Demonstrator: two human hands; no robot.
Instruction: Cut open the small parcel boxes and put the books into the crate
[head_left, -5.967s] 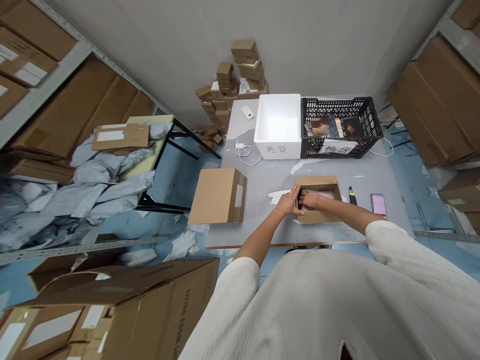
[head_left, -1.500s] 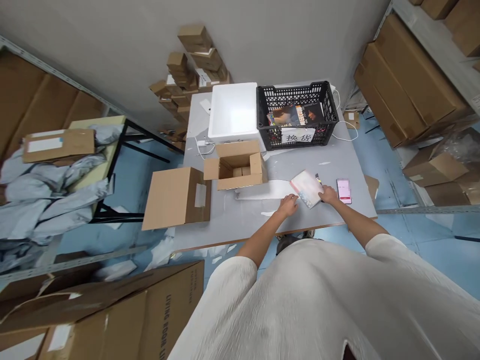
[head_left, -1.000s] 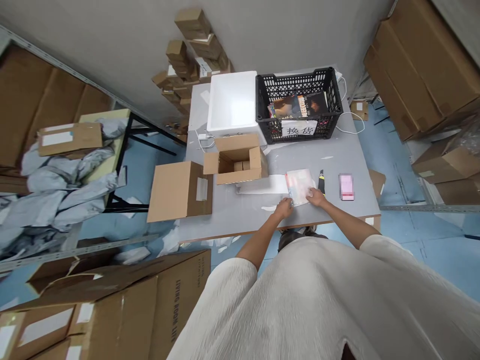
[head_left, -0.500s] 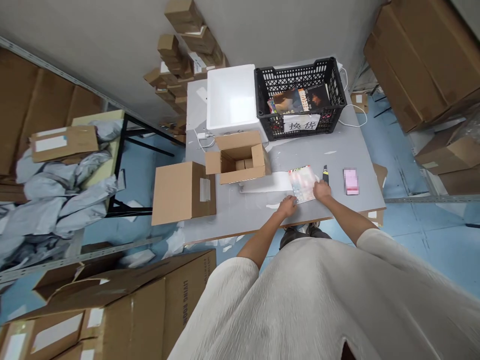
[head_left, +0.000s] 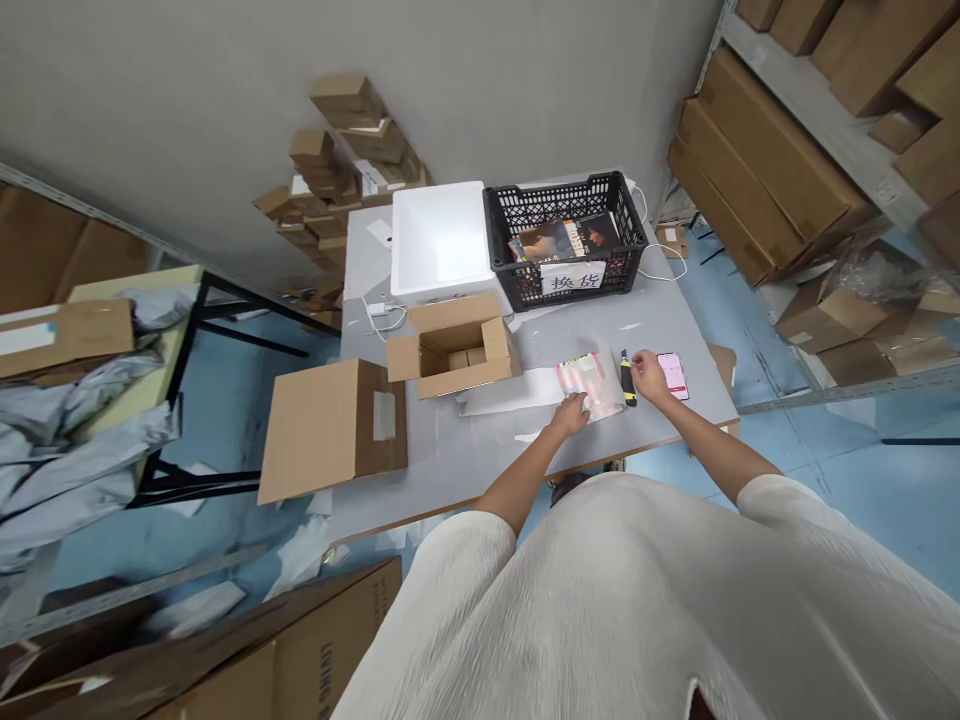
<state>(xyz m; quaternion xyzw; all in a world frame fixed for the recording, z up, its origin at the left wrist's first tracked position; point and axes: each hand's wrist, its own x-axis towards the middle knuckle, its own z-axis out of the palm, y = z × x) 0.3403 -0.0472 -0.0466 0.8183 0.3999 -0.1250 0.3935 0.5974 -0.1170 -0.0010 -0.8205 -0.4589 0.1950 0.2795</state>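
Observation:
My left hand (head_left: 571, 412) rests on the lower left part of a thin printed booklet (head_left: 579, 378), its fingers stretched out over it. The booklet seems to be in a clear plastic sleeve and lies flat on the grey table (head_left: 480, 445). My right hand (head_left: 648, 376) is off the booklet, between a yellow and black utility knife (head_left: 628, 380) and a phone (head_left: 673, 376) with a pink screen. Its fingers are curled together, and anything in them is too small to make out. A white paper strip (head_left: 510, 391) lies left of the booklet.
An open carton (head_left: 469, 385) with small boxes inside stands left of the strip, near a closed carton (head_left: 322, 425). Behind are a white foam box (head_left: 401, 240) and a black crate (head_left: 510, 285) with books. Parcels fill the rack on the left; cartons stand on the right.
My right hand has left the booklet's edge and moved right, past the knife toward the phone. My left hand has shifted onto the booklet. The view has turned somewhat.

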